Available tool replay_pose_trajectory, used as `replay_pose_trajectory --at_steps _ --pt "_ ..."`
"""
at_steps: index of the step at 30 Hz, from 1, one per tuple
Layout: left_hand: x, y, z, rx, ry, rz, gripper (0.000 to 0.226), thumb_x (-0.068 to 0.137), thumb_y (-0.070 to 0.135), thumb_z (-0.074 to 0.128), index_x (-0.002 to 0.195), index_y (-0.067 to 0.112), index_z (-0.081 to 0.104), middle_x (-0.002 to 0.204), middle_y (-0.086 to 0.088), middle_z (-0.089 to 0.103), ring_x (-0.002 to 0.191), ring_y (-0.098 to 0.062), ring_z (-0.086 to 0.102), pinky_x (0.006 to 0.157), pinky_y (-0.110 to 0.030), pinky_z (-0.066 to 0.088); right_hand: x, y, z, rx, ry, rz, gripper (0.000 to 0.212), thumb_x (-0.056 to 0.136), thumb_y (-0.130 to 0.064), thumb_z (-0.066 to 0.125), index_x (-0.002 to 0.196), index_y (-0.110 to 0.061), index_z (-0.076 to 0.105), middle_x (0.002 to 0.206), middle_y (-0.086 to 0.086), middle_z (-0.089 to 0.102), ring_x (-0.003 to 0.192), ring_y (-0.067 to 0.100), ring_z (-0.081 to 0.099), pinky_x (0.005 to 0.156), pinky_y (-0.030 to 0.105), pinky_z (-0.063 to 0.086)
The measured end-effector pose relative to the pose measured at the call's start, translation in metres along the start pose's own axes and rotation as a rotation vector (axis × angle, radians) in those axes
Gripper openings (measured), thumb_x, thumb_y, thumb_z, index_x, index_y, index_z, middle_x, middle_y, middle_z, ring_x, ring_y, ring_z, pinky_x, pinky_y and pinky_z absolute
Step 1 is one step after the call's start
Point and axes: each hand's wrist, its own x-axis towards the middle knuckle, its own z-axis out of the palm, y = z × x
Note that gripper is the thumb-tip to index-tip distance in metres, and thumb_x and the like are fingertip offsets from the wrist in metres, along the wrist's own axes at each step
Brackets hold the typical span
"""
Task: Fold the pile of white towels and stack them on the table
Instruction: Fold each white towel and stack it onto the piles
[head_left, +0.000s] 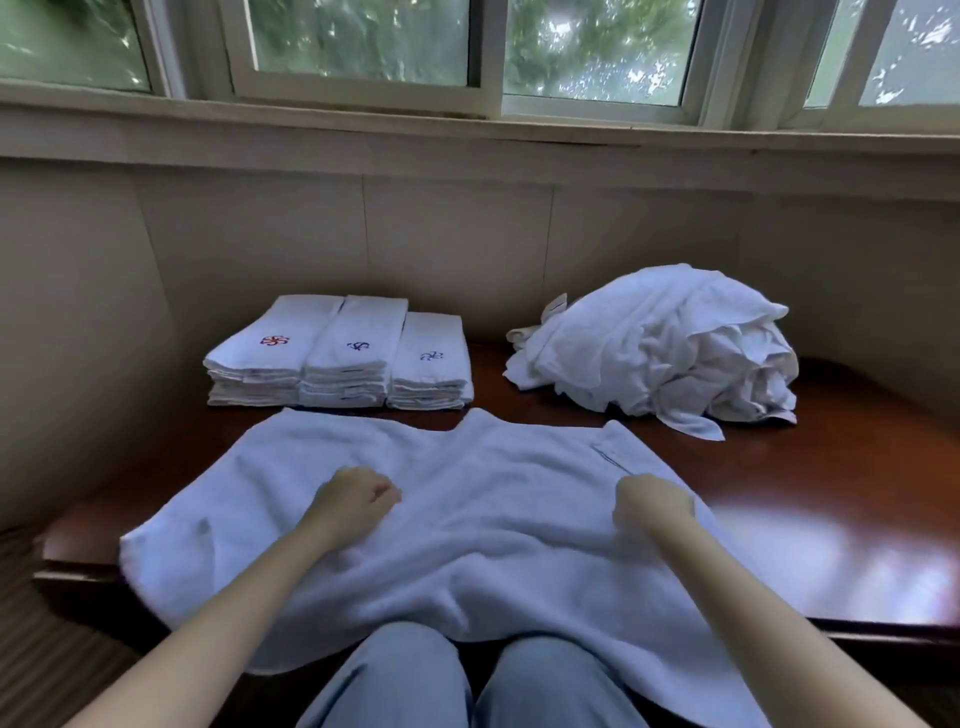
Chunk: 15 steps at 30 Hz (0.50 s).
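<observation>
One towel (467, 545) is spread across the near edge of the table (831, 493), pinched by the right hand (654, 504), while the hold of the curled left hand (358, 499) cannot be told, and it is best pulled flat with edges matched before folding.

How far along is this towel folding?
Done: three folded stacks sit at the far left of the table. In hand: one spread towel lies flat, the left hand resting on it and the right hand gripping it. Left: the sizeable crumpled pile at far right.
</observation>
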Motion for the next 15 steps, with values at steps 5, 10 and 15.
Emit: replay_pose_trajectory --at_steps 5,10,15 --pt "0.009 -0.051 -0.006 0.178 0.049 -0.223 0.042 0.1 0.041 0.035 0.14 0.028 0.041 0.142 -0.003 0.042 0.13 -0.029 0.037 0.105 -0.039 0.035 0.027 -0.048 0.035 0.382 -0.03 -0.082 0.051 0.097 -0.053 0.028 0.143 -0.031 0.03 0.156 0.003 0.019 0.142 0.033 0.016 0.111 0.053 0.016" --pt "0.025 -0.084 -0.025 0.466 0.035 -0.47 0.041 0.1 0.046 0.025 0.135 0.029 0.041 0.136 -0.002 0.043 0.124 -0.029 0.044 0.09 -0.037 0.042 0.062 -0.041 0.044 0.387 0.157 -0.041 0.053 0.093 -0.059 0.025 0.137 -0.033 0.039 0.152 -0.001 0.03 0.137 0.029 0.026 0.108 0.05 0.02" --pt "0.079 -0.068 -0.038 0.495 0.001 -0.546 0.035 0.097 0.021 0.039 0.129 0.016 0.053 0.135 -0.007 0.044 0.123 -0.027 0.046 0.084 -0.034 0.044 0.106 -0.033 0.038 0.445 0.246 0.017 0.045 0.098 -0.046 0.032 0.131 -0.021 0.05 0.139 0.015 0.044 0.127 0.033 0.041 0.104 0.043 0.032"
